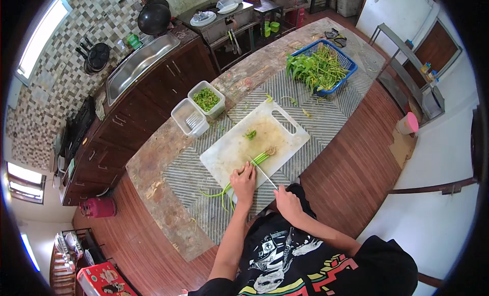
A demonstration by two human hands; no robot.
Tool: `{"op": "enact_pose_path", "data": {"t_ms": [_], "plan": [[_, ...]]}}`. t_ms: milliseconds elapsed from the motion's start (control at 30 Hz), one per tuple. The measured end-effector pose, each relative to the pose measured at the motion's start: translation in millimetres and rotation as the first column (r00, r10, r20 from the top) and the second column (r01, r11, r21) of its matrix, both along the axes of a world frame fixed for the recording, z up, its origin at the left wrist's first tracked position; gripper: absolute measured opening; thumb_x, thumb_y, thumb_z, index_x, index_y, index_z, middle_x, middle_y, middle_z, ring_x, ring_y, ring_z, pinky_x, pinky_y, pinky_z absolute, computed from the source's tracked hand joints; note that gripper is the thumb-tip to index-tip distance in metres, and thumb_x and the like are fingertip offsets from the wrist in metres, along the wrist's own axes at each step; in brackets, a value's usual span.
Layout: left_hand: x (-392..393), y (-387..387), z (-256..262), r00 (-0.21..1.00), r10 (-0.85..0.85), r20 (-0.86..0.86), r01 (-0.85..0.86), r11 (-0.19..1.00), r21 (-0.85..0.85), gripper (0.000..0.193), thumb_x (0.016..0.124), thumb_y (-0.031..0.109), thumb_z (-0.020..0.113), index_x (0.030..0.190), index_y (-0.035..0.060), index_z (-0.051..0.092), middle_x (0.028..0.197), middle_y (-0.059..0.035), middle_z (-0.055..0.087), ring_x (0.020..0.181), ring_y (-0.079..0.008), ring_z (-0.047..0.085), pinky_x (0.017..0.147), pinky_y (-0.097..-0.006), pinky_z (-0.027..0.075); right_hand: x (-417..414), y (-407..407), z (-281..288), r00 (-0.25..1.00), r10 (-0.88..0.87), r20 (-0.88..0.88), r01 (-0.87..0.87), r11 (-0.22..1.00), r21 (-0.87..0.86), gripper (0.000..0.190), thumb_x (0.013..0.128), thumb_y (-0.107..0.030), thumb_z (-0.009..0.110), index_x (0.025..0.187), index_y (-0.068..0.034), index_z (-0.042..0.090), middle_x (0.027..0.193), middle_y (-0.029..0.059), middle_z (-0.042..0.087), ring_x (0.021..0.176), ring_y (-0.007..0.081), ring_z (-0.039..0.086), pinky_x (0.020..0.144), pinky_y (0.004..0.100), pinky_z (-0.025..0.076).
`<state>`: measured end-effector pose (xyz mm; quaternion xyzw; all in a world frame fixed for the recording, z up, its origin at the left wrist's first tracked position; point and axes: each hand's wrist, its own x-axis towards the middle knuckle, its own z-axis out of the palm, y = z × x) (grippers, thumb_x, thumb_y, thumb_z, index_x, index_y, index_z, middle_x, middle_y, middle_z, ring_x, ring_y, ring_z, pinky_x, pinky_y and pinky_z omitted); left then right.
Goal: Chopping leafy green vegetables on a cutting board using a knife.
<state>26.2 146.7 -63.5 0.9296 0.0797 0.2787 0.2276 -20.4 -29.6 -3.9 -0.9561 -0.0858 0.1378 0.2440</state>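
Observation:
My left hand [243, 178] presses a bunch of green stalks [261, 157] onto the white plastic cutting board [225, 151]. The stalks' root ends point away to the upper right, and thin green ends trail over the board's near left edge. My right hand [288, 203] grips a knife [265, 174], its blade lying across the stalks just right of my left fingers. A small heap of chopped greens [250, 134] lies on the board beyond the stalks. Whether the blade has cut through cannot be told.
Beyond the board stand a plastic container of chopped greens [206, 99] and a second clear container [190, 117]. A blue plastic basket [350, 63] heaped with leafy greens [319, 69] is at the far right of the table. Leaf scraps lie around the board.

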Motion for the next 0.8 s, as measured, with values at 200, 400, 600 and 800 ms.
{"op": "enact_pose_path", "data": {"t_ms": [200,400,600,800], "plan": [[-0.2,0.0,0.7,1.0,-0.004,0.002,0.004,1.0,-0.005,0.017,0.084,0.018,0.078,0.099,0.0104,0.078,0.106,-0.0015,0.077,0.087,-0.0206,0.063,0.078,-0.0376,0.048,10.3,-0.1,-5.2,0.999,0.029,-0.015,-0.028,0.999,0.019,0.031,0.105,-0.031,0.05,0.098,0.0,0.052,0.072,0.0281,0.066,0.07,0.0489,0.067,0.059,0.0582,0.054],[0.8,-1.8,3.3,0.999,-0.006,0.048,0.007,1.0,-0.023,0.021,0.082,0.016,0.078,0.103,0.0107,0.079,0.096,-0.0016,0.076,0.082,-0.021,0.061,0.076,-0.0383,0.048,38.7,21.3,-19.4,0.989,0.096,0.112,-0.098,0.995,0.016,0.03,0.105,-0.03,0.051,0.099,0.0,0.052,0.07,0.0244,0.067,0.069,0.0456,0.069,0.059,0.0542,0.056],[-1.0,-0.9,2.1,1.0,0.026,0.015,-0.026,1.0,-0.005,0.02,0.084,0.019,0.077,0.102,0.0107,0.078,0.096,-0.0018,0.076,0.086,-0.0203,0.063,0.076,-0.0383,0.048,18.3,9.6,-17.7,0.998,0.047,0.052,-0.048,0.999,0.013,0.033,0.104,-0.032,0.053,0.097,0.0,0.052,0.071,0.0274,0.066,0.069,0.0476,0.068,0.06,0.0559,0.056],[-2.6,-1.9,5.1,0.998,0.029,0.056,-0.029,1.0,-0.003,0.021,0.083,0.019,0.077,0.103,0.0117,0.078,0.091,-0.0016,0.075,0.087,-0.0203,0.064,0.076,-0.0385,0.048,17.2,1.0,-17.0,0.995,0.068,0.066,-0.066,0.997,-0.035,0.032,0.103,-0.032,0.054,0.099,0.0,0.055,0.071,0.0266,0.067,0.07,0.047,0.068,0.061,0.0567,0.056]]}}
